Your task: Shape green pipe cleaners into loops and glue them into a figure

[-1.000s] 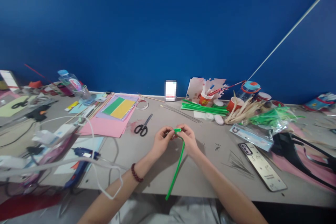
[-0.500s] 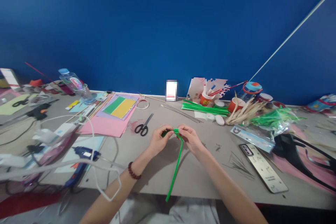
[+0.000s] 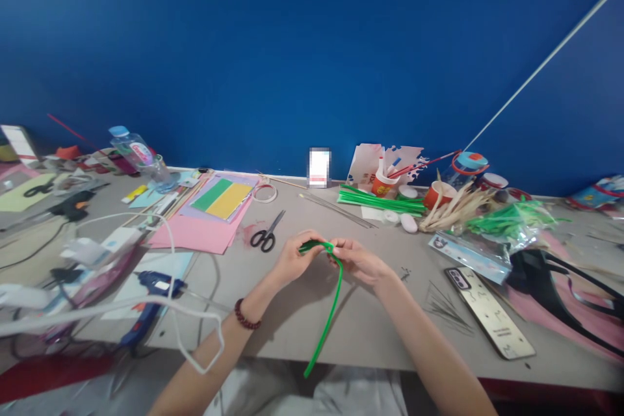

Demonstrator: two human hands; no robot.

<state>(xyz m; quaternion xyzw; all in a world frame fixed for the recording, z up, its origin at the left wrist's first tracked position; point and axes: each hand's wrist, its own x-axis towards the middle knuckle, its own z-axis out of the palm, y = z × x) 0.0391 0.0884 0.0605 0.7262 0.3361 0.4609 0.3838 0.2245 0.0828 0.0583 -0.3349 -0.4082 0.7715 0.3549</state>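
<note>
A narrow, bright green strip is folded at its upper end between my two hands, above the grey table. My left hand pinches the folded part between thumb and fingers. At the right side of the fold, my right hand is closed on the same strip with its fingertips. The strip's long tail hangs down, slightly bowed, toward the table's front edge. My fingers hide part of the fold. Black-handled scissors lie to the left of my left hand.
Coloured sheets, a blue glue gun and white cables lie left. Behind my hands are a bundle of green strips and a cup of pens. A phone and thin dark wires lie right.
My right hand has turned flatter and shifted slightly right. More of the folded green part shows by my left hand, and the hanging tail is more curved, its end slightly further left.
</note>
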